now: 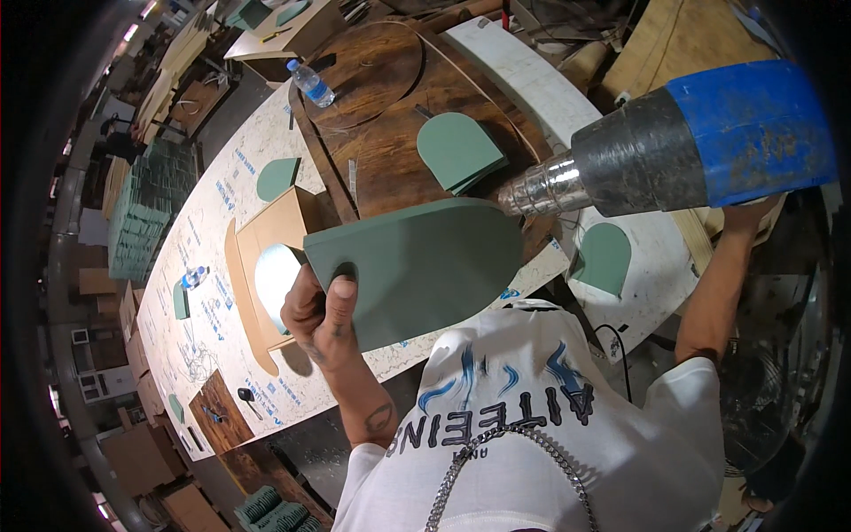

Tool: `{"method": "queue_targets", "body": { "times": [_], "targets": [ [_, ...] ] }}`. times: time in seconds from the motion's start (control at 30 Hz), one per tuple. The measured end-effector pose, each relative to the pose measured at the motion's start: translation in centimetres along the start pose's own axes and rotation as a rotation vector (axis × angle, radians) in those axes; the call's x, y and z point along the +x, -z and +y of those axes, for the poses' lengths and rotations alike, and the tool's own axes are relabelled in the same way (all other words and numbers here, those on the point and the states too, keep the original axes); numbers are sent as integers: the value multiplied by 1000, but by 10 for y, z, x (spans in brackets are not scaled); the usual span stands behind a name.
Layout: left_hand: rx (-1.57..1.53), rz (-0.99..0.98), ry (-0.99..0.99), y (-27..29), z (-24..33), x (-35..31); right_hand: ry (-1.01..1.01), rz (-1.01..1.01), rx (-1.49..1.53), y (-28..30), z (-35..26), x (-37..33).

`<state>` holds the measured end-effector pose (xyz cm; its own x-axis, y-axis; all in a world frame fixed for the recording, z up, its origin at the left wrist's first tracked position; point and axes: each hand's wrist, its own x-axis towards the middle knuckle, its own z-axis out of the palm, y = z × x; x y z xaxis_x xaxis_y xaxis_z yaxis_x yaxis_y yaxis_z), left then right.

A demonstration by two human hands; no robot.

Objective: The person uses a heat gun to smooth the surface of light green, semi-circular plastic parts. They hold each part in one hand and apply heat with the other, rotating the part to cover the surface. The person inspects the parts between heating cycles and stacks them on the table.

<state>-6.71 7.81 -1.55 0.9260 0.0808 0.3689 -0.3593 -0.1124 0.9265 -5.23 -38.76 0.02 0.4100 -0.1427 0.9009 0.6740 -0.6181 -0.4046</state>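
Note:
My left hand (326, 321) grips the straight end of a green panel (434, 270) with one rounded end, its thumb at a dark round hole. The panel is held up above the workbench. My right hand (752, 217) is wrapped round a heat gun (700, 142) with a blue and black body; the gun's body hides most of its fingers. The metal nozzle (536, 186) points left, close to the panel's rounded edge; I cannot tell whether it touches. Behind the panel, a small stack of similar green pieces (461, 151) lies on a brown wood-patterned board (381, 62).
A water bottle (311, 83) stands on the brown board. Single green pieces lie left (277, 180) and right (603, 259). A cardboard-coloured box frame (266, 222) rests on the white printed tabletop (186, 328). Tall green stacks (152, 213) stand at far left. A black cable (623, 350) hangs at right.

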Motion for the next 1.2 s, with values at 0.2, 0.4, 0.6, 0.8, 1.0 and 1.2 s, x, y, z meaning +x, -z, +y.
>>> {"method": "queue_targets", "body": {
  "times": [0.2, 0.4, 0.6, 0.8, 1.0, 1.2],
  "targets": [
    [-110, 122, 20, 1, -10, 1, -128, 75, 99, 0, 1, -3],
    [-209, 158, 40, 11, -22, -1, -341, 255, 282, 2, -1, -5],
    [-283, 164, 49, 9, -23, 0, -606, 567, 529, 12, 0, -9],
    [-303, 237, 92, 5, -24, 1, -815, 887, 746, 26, 2, -10],
    [-360, 272, 125, 4, -25, 4, -518, 624, 650, 10, -11, -5],
    [-371, 332, 115, -4, -21, 3, 26, 37, 88, -3, -14, -1]
  ]
}}
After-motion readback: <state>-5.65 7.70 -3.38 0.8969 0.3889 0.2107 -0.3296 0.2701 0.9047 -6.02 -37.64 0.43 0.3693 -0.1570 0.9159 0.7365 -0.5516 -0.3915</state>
